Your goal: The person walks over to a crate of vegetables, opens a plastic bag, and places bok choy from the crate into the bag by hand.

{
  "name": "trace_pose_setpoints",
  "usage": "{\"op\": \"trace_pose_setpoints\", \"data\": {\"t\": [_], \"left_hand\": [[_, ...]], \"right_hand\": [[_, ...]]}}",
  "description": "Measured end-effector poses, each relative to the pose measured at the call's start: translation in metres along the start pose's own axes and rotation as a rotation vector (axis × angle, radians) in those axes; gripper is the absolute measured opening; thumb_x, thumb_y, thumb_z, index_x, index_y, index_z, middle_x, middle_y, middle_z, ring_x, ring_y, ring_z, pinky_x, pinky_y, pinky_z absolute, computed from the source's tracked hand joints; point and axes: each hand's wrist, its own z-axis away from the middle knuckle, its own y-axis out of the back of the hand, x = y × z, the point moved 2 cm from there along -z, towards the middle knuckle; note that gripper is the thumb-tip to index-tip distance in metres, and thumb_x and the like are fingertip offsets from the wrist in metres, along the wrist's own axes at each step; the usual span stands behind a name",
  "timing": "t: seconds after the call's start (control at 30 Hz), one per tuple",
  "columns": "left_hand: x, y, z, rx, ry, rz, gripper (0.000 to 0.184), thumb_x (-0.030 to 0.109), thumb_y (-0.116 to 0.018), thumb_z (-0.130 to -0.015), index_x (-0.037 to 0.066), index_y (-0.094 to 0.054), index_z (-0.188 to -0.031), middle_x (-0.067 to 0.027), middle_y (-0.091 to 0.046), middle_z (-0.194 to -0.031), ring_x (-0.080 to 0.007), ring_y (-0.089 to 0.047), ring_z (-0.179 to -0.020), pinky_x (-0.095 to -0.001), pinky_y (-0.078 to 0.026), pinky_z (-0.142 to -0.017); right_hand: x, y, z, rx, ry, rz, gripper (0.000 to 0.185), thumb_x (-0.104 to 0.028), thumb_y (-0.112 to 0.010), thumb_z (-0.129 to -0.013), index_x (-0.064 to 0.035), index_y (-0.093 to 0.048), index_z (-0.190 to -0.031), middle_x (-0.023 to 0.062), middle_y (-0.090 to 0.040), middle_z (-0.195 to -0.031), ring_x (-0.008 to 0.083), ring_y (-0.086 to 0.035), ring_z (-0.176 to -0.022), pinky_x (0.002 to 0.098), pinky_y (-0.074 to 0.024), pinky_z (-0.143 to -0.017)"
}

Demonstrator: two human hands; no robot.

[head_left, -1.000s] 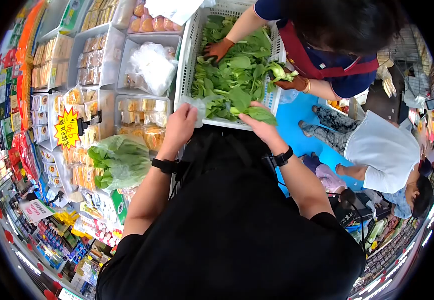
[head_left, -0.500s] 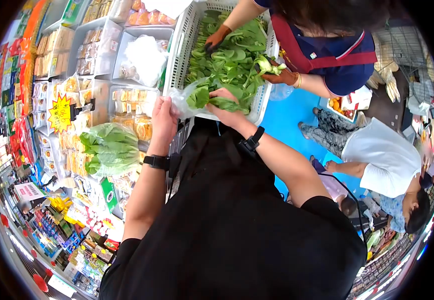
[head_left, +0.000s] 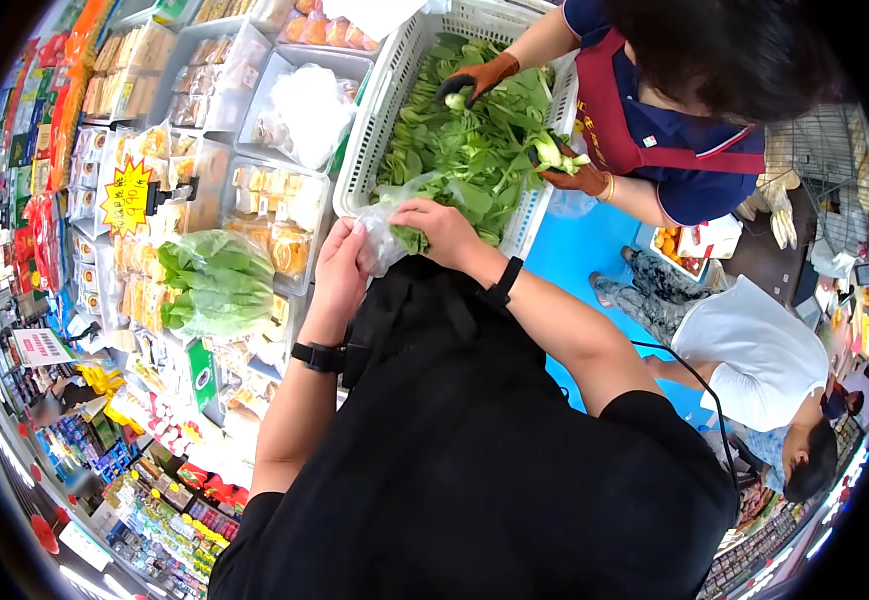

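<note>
My left hand (head_left: 341,270) pinches the edge of a clear plastic bag (head_left: 383,242) at the near end of a white crate (head_left: 363,150). Closed round a few leafy greens (head_left: 412,239), my right hand (head_left: 445,232) is at the bag's mouth; how far the leaves reach inside is unclear. Loose leafy greens (head_left: 460,135) with pale stems fill the crate. On the packaged goods to the left lies a bagged head of leafy vegetable (head_left: 217,285).
Across the crate, a co-worker in a maroon apron (head_left: 605,95) handles greens with orange-and-black gloves (head_left: 490,75). Boxes of wrapped baked goods (head_left: 280,210) and a yellow price sign (head_left: 129,198) stand left. A person in a white top (head_left: 755,335) is at the right.
My right hand has drawn the greens left and nearer to me, against the bag. The co-worker's far gloved hand has lifted a stalk from the pile.
</note>
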Motion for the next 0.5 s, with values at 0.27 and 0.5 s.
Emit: {"op": "trace_pose_setpoints", "data": {"t": [0.27, 0.5], "left_hand": [[0.002, -0.002, 0.001, -0.013, 0.017, 0.013, 0.019, 0.018, -0.052, -0.115, 0.012, -0.053, -0.097, 0.0080, -0.039, -0.074, -0.0045, -0.033, -0.060, -0.0236, -0.027, -0.055], [0.003, -0.003, -0.007, -0.018, 0.041, -0.043, 0.016, 0.016, -0.051, -0.114, 0.011, -0.052, -0.099, 0.0059, -0.041, -0.075, -0.0065, -0.036, -0.062, -0.0248, -0.029, -0.057]], "right_hand": [[0.012, -0.018, -0.008, 0.100, 0.083, 0.115, 0.038, 0.006, -0.067, -0.081, -0.0091, -0.074, -0.115, 0.0078, -0.072, -0.118, 0.0332, -0.073, -0.104, 0.0414, -0.0608, -0.087], [0.021, -0.030, -0.012, 0.007, 0.015, 0.251, 0.029, -0.003, -0.060, -0.091, -0.0100, -0.072, -0.116, 0.0102, -0.071, -0.114, 0.0315, -0.074, -0.101, 0.0428, -0.0621, -0.083]]}}
